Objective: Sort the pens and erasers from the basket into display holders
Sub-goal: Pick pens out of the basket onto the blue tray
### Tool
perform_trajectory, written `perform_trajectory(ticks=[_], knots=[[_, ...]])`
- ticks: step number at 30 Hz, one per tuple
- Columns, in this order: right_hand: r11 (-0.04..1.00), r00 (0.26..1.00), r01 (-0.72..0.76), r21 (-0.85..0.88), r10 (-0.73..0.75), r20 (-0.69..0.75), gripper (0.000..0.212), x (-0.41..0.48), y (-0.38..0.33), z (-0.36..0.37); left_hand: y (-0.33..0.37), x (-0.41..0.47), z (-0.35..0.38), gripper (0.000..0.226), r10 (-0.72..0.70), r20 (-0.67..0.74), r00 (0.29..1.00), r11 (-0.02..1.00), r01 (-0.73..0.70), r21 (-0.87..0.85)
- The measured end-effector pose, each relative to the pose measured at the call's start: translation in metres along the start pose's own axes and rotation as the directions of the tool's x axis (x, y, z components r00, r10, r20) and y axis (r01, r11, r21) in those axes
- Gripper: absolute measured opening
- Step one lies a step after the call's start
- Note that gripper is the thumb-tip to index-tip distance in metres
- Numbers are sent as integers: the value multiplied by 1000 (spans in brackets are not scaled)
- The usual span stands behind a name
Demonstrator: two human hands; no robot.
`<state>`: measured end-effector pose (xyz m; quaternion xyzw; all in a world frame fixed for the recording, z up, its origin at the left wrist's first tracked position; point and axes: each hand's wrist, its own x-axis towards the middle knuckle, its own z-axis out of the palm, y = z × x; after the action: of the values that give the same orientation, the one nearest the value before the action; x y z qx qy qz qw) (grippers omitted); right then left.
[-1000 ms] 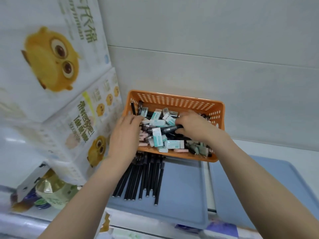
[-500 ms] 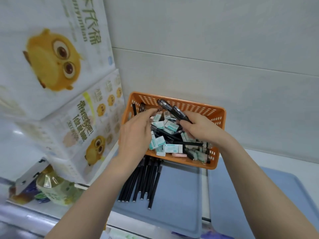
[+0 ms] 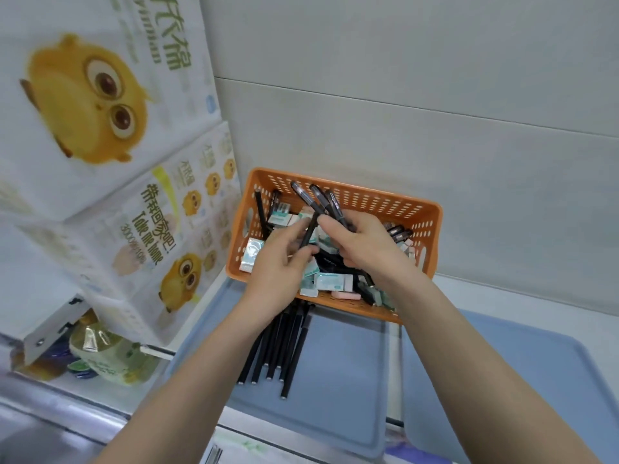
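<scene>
Pens (image 3: 321, 199), a few, black, caps up, gripped in right hand (image 3: 365, 246) over orange basket (image 3: 432, 229); left hand (image 3: 279, 266) pinches the lower barrel of one. Erasers (image 3: 335, 282) lie loose beneath them in the basket. Judgement: square the barrels parallel, caps one way, before lifting clear, so no eraser is dragged out. Then lay them beside the row of pens (image 3: 284, 349) on the blue tray (image 3: 335, 396), ends aligned.
</scene>
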<state>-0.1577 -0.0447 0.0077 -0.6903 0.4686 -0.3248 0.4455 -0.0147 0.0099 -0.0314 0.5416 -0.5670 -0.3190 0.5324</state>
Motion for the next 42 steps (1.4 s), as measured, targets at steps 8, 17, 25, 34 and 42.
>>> perform_trajectory(ticks=[8,17,25,34,42], knots=[[973,998,46,-228,-34,58,16,-24,-1,5,-8,-6,-13,21,204,48,978,968,-209,137],[753,965,185,-632,-17,262,12,-94,19,10,-36,-28,-33,23,311,-79,947,861,-246,445],[474,965,-164,-865,261,-40,12,-123,57,26,-46,-66,-33,18,360,173,917,767,-396,505],[659,973,-206,-723,219,-77,44,-123,52,64,-65,-103,-32,59,58,436,898,589,-383,711],[758,988,-135,-638,58,-141,35,-124,57,81,-70,-106,-37,69,127,383,915,609,-377,698]])
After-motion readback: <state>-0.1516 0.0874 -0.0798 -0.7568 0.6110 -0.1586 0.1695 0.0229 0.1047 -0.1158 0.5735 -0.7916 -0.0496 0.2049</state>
